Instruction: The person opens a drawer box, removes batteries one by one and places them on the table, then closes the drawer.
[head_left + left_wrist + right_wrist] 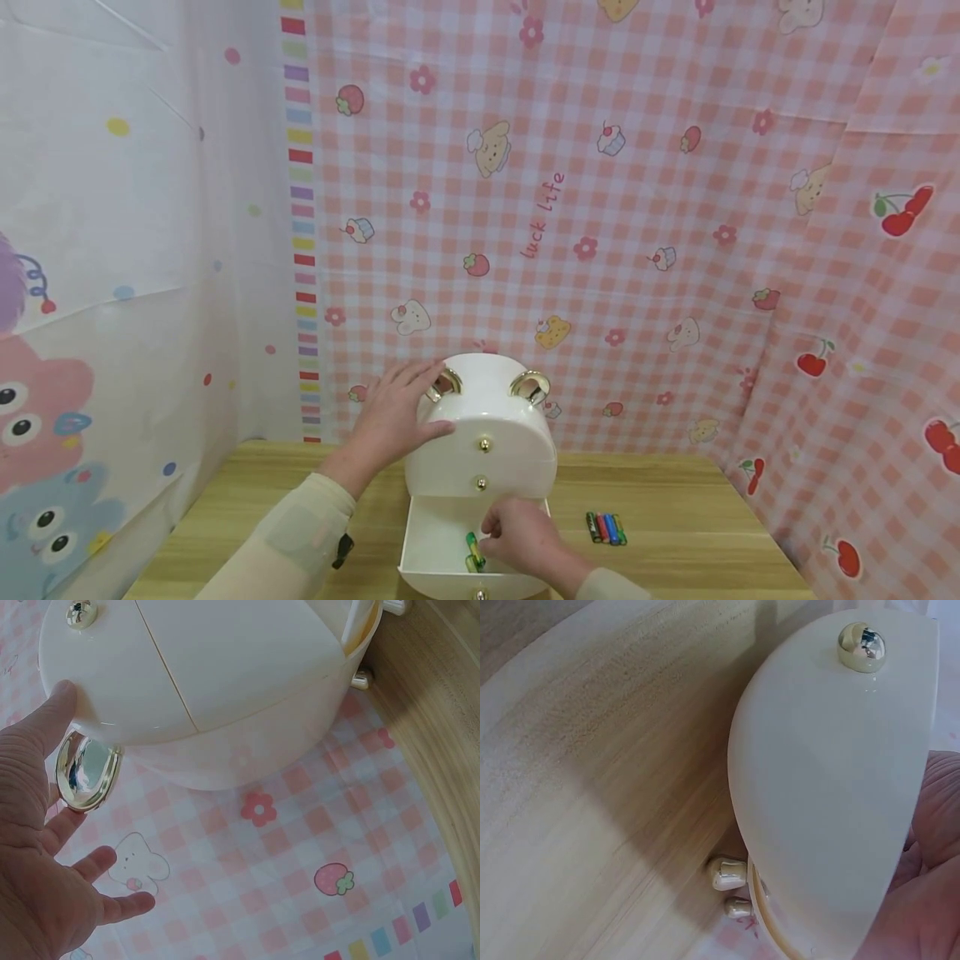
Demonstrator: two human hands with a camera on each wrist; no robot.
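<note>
A white rounded cabinet (pixel 480 404) with gold ear-shaped trims and round gold knobs stands on the table. My left hand (pixel 395 417) rests against its upper left side; in the left wrist view the thumb touches the front next to the gold ear (pixel 88 771), fingers spread. The bottom drawer (pixel 431 533) is pulled out. Inside it lie green-and-yellow batteries (pixel 472 543). My right hand (pixel 522 536) reaches into the drawer with bent fingers, fingertips right beside them; I cannot tell if it pinches one. The drawer front (pixel 832 772) hides those fingertips in the right wrist view.
Several batteries (pixel 606 528) in black, red, blue and green lie side by side on the wooden table (pixel 675 500), right of the cabinet. Behind stands a pink checked curtain (pixel 637 292), with a white printed one (pixel 150 250) at left.
</note>
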